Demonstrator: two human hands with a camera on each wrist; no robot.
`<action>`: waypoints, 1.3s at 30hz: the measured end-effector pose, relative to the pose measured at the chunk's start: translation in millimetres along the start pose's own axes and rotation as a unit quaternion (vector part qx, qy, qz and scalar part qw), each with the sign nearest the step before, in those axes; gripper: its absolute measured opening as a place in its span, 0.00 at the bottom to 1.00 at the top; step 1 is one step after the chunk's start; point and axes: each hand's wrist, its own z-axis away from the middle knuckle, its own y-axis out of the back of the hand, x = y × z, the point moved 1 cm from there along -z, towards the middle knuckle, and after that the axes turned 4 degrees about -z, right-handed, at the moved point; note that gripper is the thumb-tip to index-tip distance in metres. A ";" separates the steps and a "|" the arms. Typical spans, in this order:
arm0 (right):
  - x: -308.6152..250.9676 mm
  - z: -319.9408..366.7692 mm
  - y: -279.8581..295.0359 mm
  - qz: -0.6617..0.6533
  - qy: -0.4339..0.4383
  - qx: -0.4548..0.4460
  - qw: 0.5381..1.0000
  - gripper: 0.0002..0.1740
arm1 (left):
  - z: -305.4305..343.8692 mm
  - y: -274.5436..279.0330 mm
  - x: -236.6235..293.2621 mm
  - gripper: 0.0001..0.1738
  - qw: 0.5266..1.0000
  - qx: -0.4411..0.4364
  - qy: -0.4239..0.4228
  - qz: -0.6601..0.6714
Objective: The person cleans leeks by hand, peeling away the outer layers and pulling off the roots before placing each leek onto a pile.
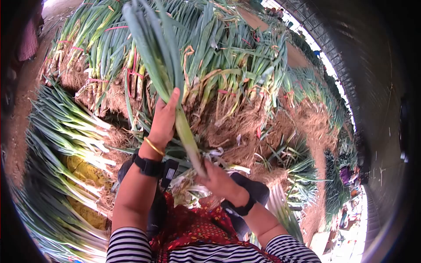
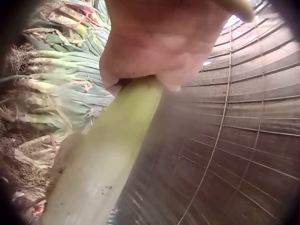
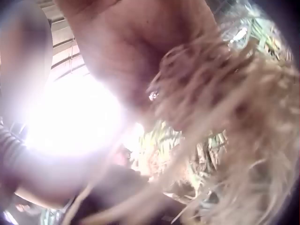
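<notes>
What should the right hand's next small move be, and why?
Probably, the right hand should gently rub the pale lower end of the long green-and-white onion stalk: small dark specks mark it, the left hand grips it higher up, and the right hand is at its base, beside stringy brown roots.

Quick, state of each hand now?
Left hand: closed, holding a green onion stalk.
Right hand: at the stalk's root end; blurred, so whether it grips cannot be told.
</notes>
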 end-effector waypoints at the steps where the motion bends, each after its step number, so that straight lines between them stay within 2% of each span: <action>1: 4.1 -1.2 2.1 0.031 0.051 0.088 0.994 0.31 | 0.4 0.5 -6.6 0.20 0.999 0.030 -0.014 0.000; 2: 2.2 -1.1 4.4 0.026 0.050 0.093 0.994 0.31 | 3.4 -1.7 -10.8 0.20 1.000 0.025 -0.012 -0.006; 4: -1.3 -4.0 12.9 0.112 0.017 0.158 0.981 0.29 | 5.3 -9.5 -12.7 0.21 0.996 0.063 -0.049 0.039; 7: 3.4 -3.2 19.8 0.149 -0.004 0.138 0.979 0.29 | 15.4 -12.6 0.7 0.22 0.996 0.071 -0.027 0.042; 9: 7.0 -2.2 19.0 0.137 0.011 0.151 0.979 0.27 | 16.4 -14.7 7.6 0.23 0.997 0.066 -0.042 0.021; 11: 8.3 -1.8 18.0 0.086 0.024 0.170 0.981 0.24 | 15.5 -13.9 10.4 0.25 0.996 0.041 -0.080 -0.001; 12: 9.6 -3.4 15.9 0.085 0.025 0.169 0.982 0.24 | 16.7 -15.4 13.0 0.25 0.996 0.042 -0.080 -0.002; 14: 14.7 -7.1 10.7 -0.011 0.022 0.192 0.981 0.20 | 20.3 -20.1 18.6 0.26 0.997 0.017 -0.071 0.002; 18: 29.4 -12.9 -13.2 -0.033 0.048 0.251 0.966 0.18 | 20.1 -18.4 22.6 0.26 0.999 -0.027 -0.038 -0.003; 20: 35.9 -16.8 -23.0 0.018 0.104 0.269 0.957 0.16 | 20.0 -18.7 18.4 0.25 0.999 -0.017 -0.037 -0.023; 21: 14.5 -17.6 -15.3 0.018 0.103 0.269 0.958 0.16 | 20.0 -19.0 15.6 0.25 0.998 -0.007 -0.038 -0.043; 23: -23.3 -21.2 0.4 -0.085 0.001 0.245 0.966 0.18 | 22.8 -23.9 4.4 0.24 0.996 -0.007 -0.052 -0.074; 25: -25.3 -32.1 0.6 -0.058 0.000 0.247 0.967 0.20 | 24.8 -29.2 -2.0 0.24 0.992 -0.010 -0.067 -0.106; 28: -14.6 -42.7 -3.6 -0.116 0.005 0.248 0.962 0.20 | 24.7 -29.2 -1.1 0.21 0.997 -0.008 -0.058 -0.056; 30: -10.8 -45.5 -4.7 -0.198 0.004 0.246 0.949 0.20 | 25.2 -22.8 2.1 0.22 0.997 -0.029 -0.036 -0.059; 31: -9.6 -46.1 -3.9 -0.199 0.003 0.245 0.949 0.20 | 25.2 -21.2 2.7 0.23 0.997 -0.054 -0.011 -0.062; 33: -16.1 -45.3 4.2 -0.422 -0.027 0.187 0.887 0.21 | 25.7 -22.4 4.2 0.26 0.997 -0.074 0.001 -0.028; 34: -1.3 -47.8 -0.2 -0.424 -0.029 0.189 0.885 0.21 | 25.2 -23.1 4.5 0.29 0.995 -0.095 0.011 0.008; 35: 24.2 -53.4 -7.9 -0.372 -0.013 0.234 0.898 0.21 | 22.7 -21.1 5.3 0.29 0.995 -0.096 0.013 0.007; 36: 30.1 -54.2 -6.4 -0.318 0.003 0.278 0.906 0.21 | 19.5 -18.1 6.8 0.32 0.993 -0.118 0.000 0.022; 37: 36.9 -50.5 -5.5 -0.319 0.002 0.280 0.905 0.21 | 17.5 -17.2 7.4 0.35 0.989 -0.140 -0.013 0.038; 38: 31.4 -44.4 1.1 -0.582 -0.047 0.269 0.766 0.20 | 21.3 -27.4 13.7 0.41 0.992 -0.110 -0.012 0.057; 39: 24.5 -40.1 4.5 -0.791 -0.091 0.234 0.558 0.20 | 21.4 -26.4 17.5 0.41 0.992 -0.109 -0.010 0.057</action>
